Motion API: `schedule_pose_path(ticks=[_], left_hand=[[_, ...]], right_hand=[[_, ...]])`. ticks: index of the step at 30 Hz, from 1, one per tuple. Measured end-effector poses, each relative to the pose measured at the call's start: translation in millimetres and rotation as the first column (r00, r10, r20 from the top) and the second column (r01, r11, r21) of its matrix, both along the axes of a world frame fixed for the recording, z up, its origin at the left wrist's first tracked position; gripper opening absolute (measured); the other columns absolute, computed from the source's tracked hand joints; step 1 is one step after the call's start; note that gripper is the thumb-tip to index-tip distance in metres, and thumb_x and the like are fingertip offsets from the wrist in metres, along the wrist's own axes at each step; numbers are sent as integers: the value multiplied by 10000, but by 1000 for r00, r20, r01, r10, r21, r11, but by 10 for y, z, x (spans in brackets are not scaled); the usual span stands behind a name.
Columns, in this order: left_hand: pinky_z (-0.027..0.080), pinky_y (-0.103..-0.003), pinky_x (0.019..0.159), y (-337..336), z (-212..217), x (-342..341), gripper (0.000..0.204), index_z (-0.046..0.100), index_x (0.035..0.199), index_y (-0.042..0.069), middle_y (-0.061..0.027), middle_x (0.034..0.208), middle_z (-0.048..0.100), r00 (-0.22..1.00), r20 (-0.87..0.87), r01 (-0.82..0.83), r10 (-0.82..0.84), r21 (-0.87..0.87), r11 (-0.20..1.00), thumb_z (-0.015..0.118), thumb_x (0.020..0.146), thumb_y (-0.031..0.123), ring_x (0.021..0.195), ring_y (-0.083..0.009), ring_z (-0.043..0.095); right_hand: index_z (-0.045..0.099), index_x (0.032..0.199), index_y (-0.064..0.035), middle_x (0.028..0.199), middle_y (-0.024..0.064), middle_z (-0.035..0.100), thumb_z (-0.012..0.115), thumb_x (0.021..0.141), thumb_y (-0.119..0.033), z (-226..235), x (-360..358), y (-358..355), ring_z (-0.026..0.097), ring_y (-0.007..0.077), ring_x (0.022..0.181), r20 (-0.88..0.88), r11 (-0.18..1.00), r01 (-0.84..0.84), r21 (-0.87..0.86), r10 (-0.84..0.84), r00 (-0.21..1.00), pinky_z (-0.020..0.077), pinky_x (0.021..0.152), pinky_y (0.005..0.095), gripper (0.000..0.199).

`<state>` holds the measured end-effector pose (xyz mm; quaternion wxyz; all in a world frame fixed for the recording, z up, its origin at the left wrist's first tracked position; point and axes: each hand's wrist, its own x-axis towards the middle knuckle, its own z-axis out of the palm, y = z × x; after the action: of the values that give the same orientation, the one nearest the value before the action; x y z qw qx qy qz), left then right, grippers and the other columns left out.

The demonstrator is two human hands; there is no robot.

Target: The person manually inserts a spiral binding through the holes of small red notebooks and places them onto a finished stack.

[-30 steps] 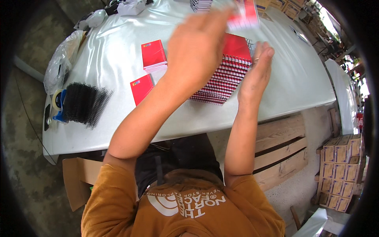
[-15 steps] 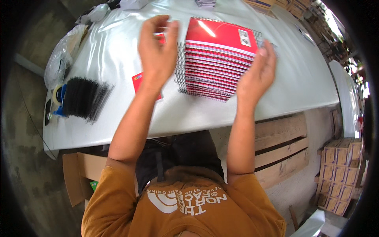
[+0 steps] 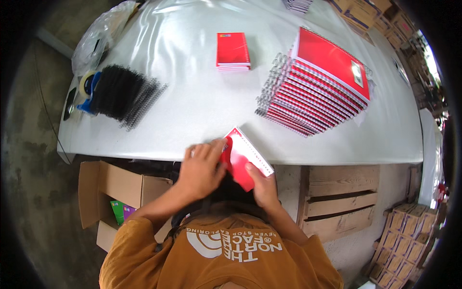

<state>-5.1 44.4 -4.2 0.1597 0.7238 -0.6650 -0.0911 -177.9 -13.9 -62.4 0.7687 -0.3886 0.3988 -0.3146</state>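
Right hand (image 3: pixel 263 185): thumb pressed on the face of the red booklet (image 3: pixel 243 164), fingers hidden behind; reads as a pinch. Left hand (image 3: pixel 204 166): fingers bent together against the booklet's left edge; whether they clamp, cannot tell. Booklet lies between the hands, tilted, at the table's (image 3: pixel 192 139) near edge; punched margin beyond the right thumb, uncovered, presumably held so to keep the holes clear. Ahead: small pile (image 3: pixel 233 50) of booklets, well apart. Right: tall stack (image 3: pixel 320 82), coils jutting left, perhaps turned alternately to sit level. Left: loose black coils (image 3: pixel 120 94), likely kept within reach.
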Motion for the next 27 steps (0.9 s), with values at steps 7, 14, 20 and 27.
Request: schedule_pose_path(ticks=[7,14,20,27], left_hand=[[394,-407,847,147,-214,1513,250,582,1071,96,-108,1057,574,620,391,-659,680,-211,722,561,863,234,1012,-289,531],[419,-362,746,136,-293,1721,228,538,1061,80,-79,881,578,783,139,-537,606,-341,772,539,906,247,846,-231,553],[438,-262,682,2,-22,1366,245,504,1147,93,-53,827,607,118,-990,-388,79,28,921,484,950,238,741,-132,558],[417,-234,686,-331,485,786,271,533,1060,12,-51,890,560,778,-626,-90,61,-14,996,468,964,257,728,-87,495]], right_hand=[[636,1041,5,996,168,655,613,864,-129,407,-79,-771,619,282,952,-402,564,-361,-742,56,914,469,824,350,224],[609,1107,24,1064,124,655,607,860,-48,212,54,-939,597,131,971,-133,639,-196,-744,145,980,456,855,252,257],[611,1098,21,1023,101,665,595,851,0,229,37,-986,615,121,878,-124,570,-222,-791,206,971,470,810,240,249],[610,1098,24,1000,90,663,592,836,27,191,78,-981,599,101,892,-55,666,-67,-743,39,998,462,824,236,262]])
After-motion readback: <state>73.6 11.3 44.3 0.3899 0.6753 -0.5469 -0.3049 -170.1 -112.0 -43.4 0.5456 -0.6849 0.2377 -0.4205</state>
